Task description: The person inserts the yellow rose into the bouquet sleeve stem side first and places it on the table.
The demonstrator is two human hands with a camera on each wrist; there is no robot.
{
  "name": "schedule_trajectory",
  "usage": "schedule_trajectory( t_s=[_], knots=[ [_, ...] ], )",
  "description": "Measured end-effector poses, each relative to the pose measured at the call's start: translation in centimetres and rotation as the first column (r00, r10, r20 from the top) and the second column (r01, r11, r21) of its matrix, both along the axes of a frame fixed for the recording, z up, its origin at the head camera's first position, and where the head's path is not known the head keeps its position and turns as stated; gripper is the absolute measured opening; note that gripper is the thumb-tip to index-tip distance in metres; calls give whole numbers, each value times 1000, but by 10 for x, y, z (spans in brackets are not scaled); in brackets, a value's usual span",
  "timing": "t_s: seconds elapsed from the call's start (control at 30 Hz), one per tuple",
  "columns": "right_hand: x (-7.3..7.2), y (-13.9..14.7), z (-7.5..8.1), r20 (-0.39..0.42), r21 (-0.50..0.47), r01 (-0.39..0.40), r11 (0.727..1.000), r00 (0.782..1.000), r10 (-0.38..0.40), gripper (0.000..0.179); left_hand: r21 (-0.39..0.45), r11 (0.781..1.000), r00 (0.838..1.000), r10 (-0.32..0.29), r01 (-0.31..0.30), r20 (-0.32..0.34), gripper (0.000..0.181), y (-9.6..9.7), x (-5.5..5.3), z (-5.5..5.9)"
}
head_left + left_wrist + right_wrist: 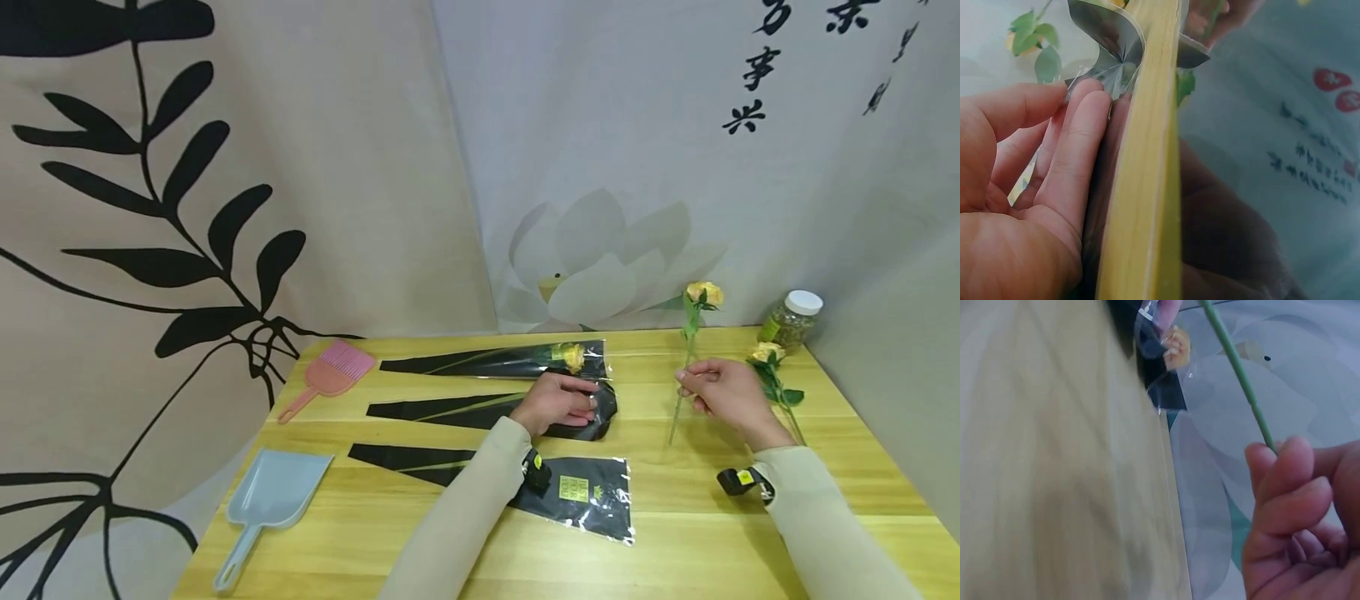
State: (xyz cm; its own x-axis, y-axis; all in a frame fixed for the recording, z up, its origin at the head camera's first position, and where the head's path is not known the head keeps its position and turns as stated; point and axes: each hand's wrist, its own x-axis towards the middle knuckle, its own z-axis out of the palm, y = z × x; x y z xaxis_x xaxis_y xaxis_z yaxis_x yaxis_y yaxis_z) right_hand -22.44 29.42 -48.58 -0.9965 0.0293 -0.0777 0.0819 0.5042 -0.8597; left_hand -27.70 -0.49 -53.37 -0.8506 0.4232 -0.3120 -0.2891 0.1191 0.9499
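My right hand [723, 396] pinches the green stem [1239, 372] of a yellow rose [705, 293] between thumb and fingers. The bloom points up, and the bare stem end hangs low over the table. On the middle black flower sleeve [427, 410], my left hand [558, 404] grips the film at the wide right end. Its thumb and fingertips meet at the clear rim in the left wrist view, where the mouth bulges apart. Behind it lies another black sleeve [487, 364] with a yellow rose [573, 358] inside. A flat sleeve [607, 500] with a gold label lies in front.
Another yellow rose [767, 353] lies right of my right hand, close to a jar [791, 325] with a white lid. At the left of the wooden table [697, 533] are a pink brush [333, 375] and a light blue dustpan [277, 487]. Printed cloth hangs behind.
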Motion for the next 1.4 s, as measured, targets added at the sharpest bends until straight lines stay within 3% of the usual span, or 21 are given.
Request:
schedule_trajectory(
  t_s=[0.37,0.67,0.9,1.4],
  knots=[
    [-19,-30,-1,-17,-125,62,990,998,-65,44,5,1000,1000,-1,1,-3,27,0,2,1],
    [-32,-43,-8,-28,-267,121,956,991,-133,39,11,1000,1000,3,-3,-7,29,0,0,0],
    [-38,-54,-15,-46,-296,171,940,980,-193,32,8,1000,1000,4,-4,-8,26,1,2,2],
    [-36,-66,-27,-16,-276,191,942,979,-204,30,69,997,999,35,-35,5,27,0,-3,-1]
  ],
)
